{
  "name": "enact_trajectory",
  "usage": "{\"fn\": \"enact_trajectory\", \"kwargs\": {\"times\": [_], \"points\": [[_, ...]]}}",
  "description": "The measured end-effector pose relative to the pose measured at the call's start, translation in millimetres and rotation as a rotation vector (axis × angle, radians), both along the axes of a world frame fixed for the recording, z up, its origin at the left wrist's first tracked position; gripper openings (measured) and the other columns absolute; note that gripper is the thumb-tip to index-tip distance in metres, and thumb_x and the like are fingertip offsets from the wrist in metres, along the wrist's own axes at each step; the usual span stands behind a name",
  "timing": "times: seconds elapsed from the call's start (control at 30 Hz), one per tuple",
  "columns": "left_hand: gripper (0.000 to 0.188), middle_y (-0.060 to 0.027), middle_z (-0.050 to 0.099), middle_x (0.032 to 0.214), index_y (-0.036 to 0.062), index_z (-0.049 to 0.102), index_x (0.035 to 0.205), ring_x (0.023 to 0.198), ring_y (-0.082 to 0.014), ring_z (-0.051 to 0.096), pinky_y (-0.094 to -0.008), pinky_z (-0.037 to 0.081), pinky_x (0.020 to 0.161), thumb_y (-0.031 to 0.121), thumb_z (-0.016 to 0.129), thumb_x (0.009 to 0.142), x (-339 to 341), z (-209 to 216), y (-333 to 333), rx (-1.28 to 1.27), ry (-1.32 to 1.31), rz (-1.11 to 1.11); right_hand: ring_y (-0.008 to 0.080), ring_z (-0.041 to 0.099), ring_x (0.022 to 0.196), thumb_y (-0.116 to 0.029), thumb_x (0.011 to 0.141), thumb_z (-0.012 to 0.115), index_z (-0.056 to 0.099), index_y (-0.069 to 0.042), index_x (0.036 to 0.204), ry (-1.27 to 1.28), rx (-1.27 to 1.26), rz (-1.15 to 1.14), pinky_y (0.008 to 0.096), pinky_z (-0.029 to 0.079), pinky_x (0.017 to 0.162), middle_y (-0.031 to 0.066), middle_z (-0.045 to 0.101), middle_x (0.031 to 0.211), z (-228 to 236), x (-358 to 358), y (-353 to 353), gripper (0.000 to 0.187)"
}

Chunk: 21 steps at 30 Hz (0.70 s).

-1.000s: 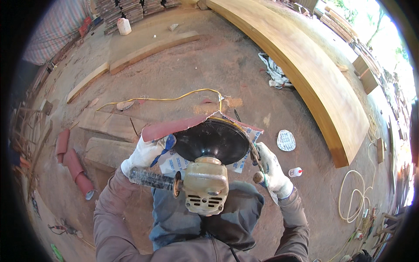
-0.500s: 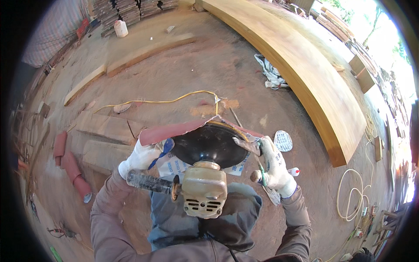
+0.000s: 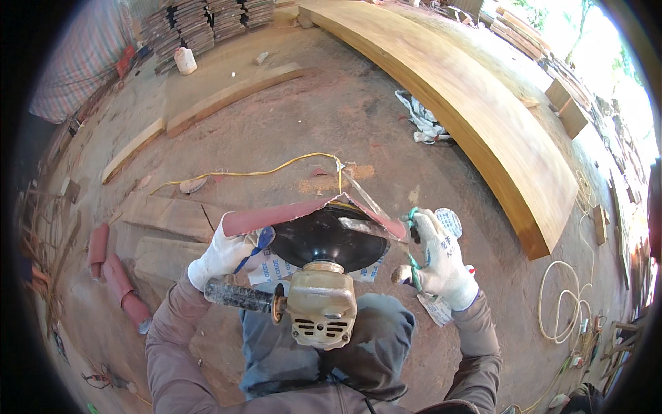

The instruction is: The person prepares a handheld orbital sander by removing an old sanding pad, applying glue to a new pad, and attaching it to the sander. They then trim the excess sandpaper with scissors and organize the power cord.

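Mid-frame, the gloved left hand [image 3: 222,255] grasps a red sandpaper sheet [image 3: 283,215], fingers mostly hidden; the right hand [image 3: 445,265] grips spread scissors [image 3: 356,225]. The sheet partly hides a disc sander [image 3: 321,307].

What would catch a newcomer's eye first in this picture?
Probably the power tool in the middle, with red sandpaper along the edge of its black disc. The left hand grips the sandpaper's left end; the right hand holds open scissors at its right. Beyond, a huge plank sweeps from top to right.
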<state>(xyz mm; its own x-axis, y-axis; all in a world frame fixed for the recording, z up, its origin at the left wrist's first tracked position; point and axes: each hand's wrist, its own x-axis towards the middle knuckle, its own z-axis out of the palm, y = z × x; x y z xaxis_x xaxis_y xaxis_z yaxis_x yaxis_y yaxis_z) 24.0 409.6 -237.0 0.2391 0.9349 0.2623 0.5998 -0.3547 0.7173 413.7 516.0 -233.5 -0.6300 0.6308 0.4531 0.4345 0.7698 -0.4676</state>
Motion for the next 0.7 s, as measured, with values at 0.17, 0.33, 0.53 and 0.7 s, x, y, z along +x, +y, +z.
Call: {"fn": "enact_trajectory", "kwargs": {"times": [0.17, 0.33, 0.53, 0.7], "points": [[0.026, -0.0128, 0.073, 0.105, 0.0010, 0.070, 0.117, 0.095, -0.0261, 0.068, -0.0416, 0.052, 0.084, 0.019, 0.065, 0.100, 2.4, 2.3, -2.1, -0.134, -0.200, 0.125, 0.0323, 0.060, 0.074, -0.085, 0.070, 0.071, 0.056, 0.002, 0.110, -0.158, -0.173, 0.013, 0.0401, 0.050, 0.069, 0.0146, 0.057, 0.089, 5.8, 6.2, 1.8, 0.097], [0.034, -0.0082, 0.074, 0.101, -0.0001, 0.069, 0.117, 0.090, -0.0181, 0.068, -0.0361, 0.053, 0.081, 0.030, 0.062, 0.105, 7.8, 10.0, 5.9, -0.096, -0.102, 0.106, 0.0281, 0.050, 0.073, -0.088, 0.069, 0.068, 0.057, 0.000, 0.105, -0.107, -0.197, -0.015, 0.0399, 0.043, 0.067, 0.0113, 0.051, 0.085, 7.2, 10.6, -2.6, 0.096], [0.041, -0.0060, 0.074, 0.096, -0.0002, 0.069, 0.117, 0.089, -0.0104, 0.065, -0.0313, 0.053, 0.080, 0.038, 0.059, 0.107, 9.4, 14.0, 9.2, -0.108, -0.229, 0.035, 0.0256, 0.043, 0.072, -0.087, 0.070, 0.070, 0.057, -0.001, 0.098, 0.091, -0.204, 0.003, 0.0396, 0.039, 0.065, 0.0079, 0.045, 0.079, -1.8, -4.0, -2.4, 0.091], [0.031, -0.0077, 0.074, 0.096, 0.0009, 0.070, 0.117, 0.088, -0.0128, 0.066, -0.0333, 0.053, 0.079, 0.029, 0.064, 0.103, -1.4, 7.6, 8.8, 0.060, -0.024, 0.016, 0.0267, 0.042, 0.070, -0.086, 0.069, 0.072, 0.056, -0.001, 0.097, -0.036, -0.287, -0.014, 0.0396, 0.039, 0.064, 0.0084, 0.045, 0.077, 7.7, -0.1, -4.6, 0.090]]}}
